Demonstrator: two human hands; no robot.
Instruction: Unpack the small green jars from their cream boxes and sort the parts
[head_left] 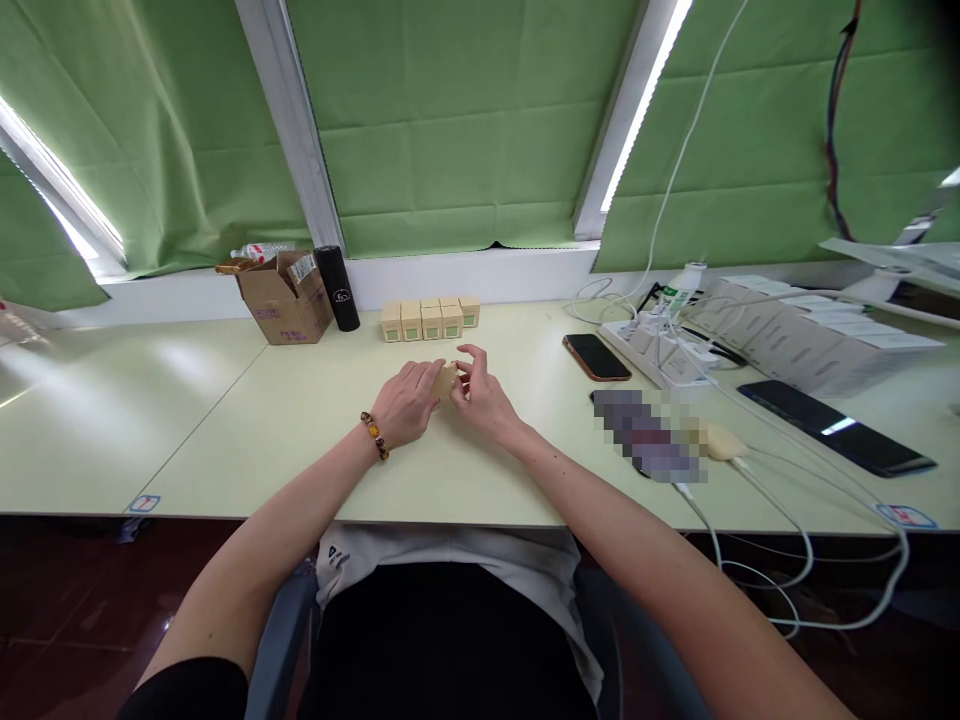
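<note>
Both my hands meet over the middle of the pale green table (285, 420). My left hand (405, 403), with a bead bracelet on its wrist, and my right hand (484, 395) both close their fingers on one small tan box (445, 381). The box is held just above the tabletop and is partly hidden by my fingers. Behind it, a row of several like tan boxes with green squares (430, 319) stands side by side.
An open cardboard carton (285, 297) and a black cylinder flask (337, 288) stand at the back left. To the right lie a phone (597, 357), a power strip with white cables (660, 350), a second dark phone (836, 427) and long white boxes (810, 335).
</note>
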